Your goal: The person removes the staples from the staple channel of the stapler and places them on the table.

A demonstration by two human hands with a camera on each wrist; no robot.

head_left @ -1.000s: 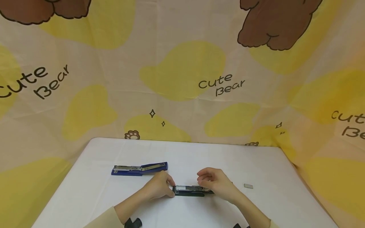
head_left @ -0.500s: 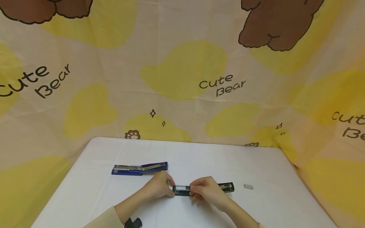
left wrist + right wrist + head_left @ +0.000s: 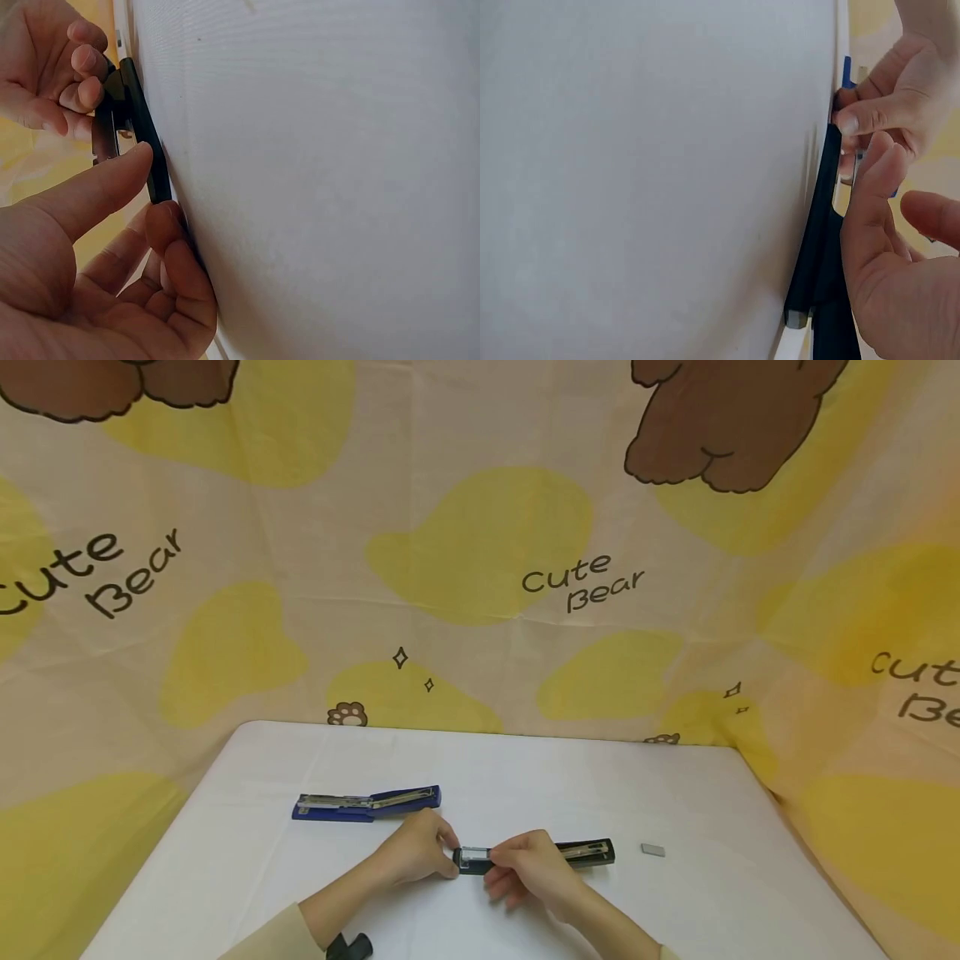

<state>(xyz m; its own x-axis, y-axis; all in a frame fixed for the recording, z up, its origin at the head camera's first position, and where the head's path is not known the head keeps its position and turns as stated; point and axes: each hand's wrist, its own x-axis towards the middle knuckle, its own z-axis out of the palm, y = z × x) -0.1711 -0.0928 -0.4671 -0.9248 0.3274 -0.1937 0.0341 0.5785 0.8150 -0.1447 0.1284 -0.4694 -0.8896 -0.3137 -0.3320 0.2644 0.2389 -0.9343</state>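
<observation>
A black stapler [image 3: 588, 852] lies folded open on the white table, its long top arm stretched to the right. My left hand [image 3: 417, 847] grips the stapler's left end between thumb and fingers. Over its middle, my right hand [image 3: 537, 865] pinches with thumb and index finger at the metal staple channel [image 3: 474, 853]; those fingertips hide what lies between them. In the left wrist view the channel [image 3: 105, 133] stands a little above the black base [image 3: 146, 135]. The other fingers of the right hand [image 3: 900, 285] are loosely bent.
A blue stapler [image 3: 348, 815], also folded open, lies behind my left hand. To the right of the black stapler lies a small grey strip of staples [image 3: 652, 850]. A printed cloth [image 3: 480, 568] hangs behind the table [image 3: 360, 760].
My right hand has come down and moved left along the black stapler, uncovering its right arm. The left hand keeps its place at the left end.
</observation>
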